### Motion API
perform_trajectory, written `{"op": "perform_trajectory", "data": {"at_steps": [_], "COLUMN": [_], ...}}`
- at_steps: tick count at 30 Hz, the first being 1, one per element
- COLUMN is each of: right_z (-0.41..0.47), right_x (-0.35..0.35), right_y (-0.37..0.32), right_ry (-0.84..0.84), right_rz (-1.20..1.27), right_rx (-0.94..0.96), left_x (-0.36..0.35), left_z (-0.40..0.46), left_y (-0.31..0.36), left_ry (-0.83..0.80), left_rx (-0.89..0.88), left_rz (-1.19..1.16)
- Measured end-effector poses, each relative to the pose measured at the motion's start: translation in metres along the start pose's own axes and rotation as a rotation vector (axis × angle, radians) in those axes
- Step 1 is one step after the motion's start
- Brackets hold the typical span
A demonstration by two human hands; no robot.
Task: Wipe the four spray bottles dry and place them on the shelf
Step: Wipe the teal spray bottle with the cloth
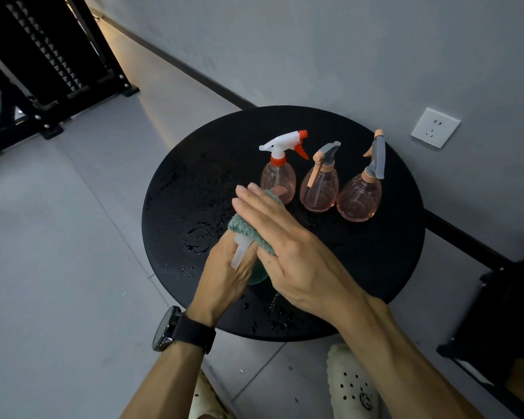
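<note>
left hand (229, 276) grips a green bottle (256, 275) at frame centre, right hand (288, 246), fingers straight, presses the cloth (248, 228) on it. three pink bottles (319, 189) wait on the wet tabletop (375, 267); shelf unloaded, looks like bottle one.

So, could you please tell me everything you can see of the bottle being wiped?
The green bottle is mostly hidden. Only a sliver of translucent green body and a pale whitish trigger part show. The left hand grips it above the wet black table, while the right hand presses a teal cloth against it with straight fingers.
</note>
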State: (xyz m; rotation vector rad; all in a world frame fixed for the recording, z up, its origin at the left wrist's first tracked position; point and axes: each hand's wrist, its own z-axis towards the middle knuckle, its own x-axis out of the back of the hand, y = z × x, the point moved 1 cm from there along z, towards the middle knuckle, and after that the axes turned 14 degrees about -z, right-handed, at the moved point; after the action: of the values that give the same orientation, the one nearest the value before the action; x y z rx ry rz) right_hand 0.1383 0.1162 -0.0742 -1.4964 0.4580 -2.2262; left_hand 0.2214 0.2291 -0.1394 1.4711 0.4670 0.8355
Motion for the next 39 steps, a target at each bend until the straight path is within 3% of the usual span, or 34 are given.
{"op": "perform_trajectory", "data": {"at_steps": [9, 15, 19, 21, 29, 34, 39], "right_z": [-0.002, -0.001, 0.000, 0.000, -0.001, -0.003, -0.004], "right_x": [0.001, -0.004, -0.010, -0.011, -0.013, -0.013, -0.017], "right_y": [0.021, 0.004, -0.002, 0.002, 0.023, 0.025, 0.024], "right_ry": [0.043, 0.077, 0.091, 0.095, 0.178, 0.236, 0.203], "right_rz": [0.041, 0.048, 0.058, 0.042, -0.072, -0.093, -0.088], "right_rx": [-0.193, -0.088, -0.043, -0.051, -0.220, -0.250, -0.249], "left_x": [-0.002, -0.002, 0.001, 0.002, -0.001, 0.005, 0.027], "left_z": [-0.002, -0.001, 0.001, 0.001, 0.000, -0.001, 0.002], "left_y": [0.015, 0.012, 0.003, 0.001, 0.006, 0.005, -0.011], "left_ry": [0.004, 0.006, 0.019, -0.008, 0.010, 0.162, 0.391], "left_rx": [-0.042, -0.124, -0.156, -0.179, -0.025, -0.022, 0.006], "left_rz": [-0.031, 0.034, 0.201, 0.143, 0.035, 0.017, 0.183]}}
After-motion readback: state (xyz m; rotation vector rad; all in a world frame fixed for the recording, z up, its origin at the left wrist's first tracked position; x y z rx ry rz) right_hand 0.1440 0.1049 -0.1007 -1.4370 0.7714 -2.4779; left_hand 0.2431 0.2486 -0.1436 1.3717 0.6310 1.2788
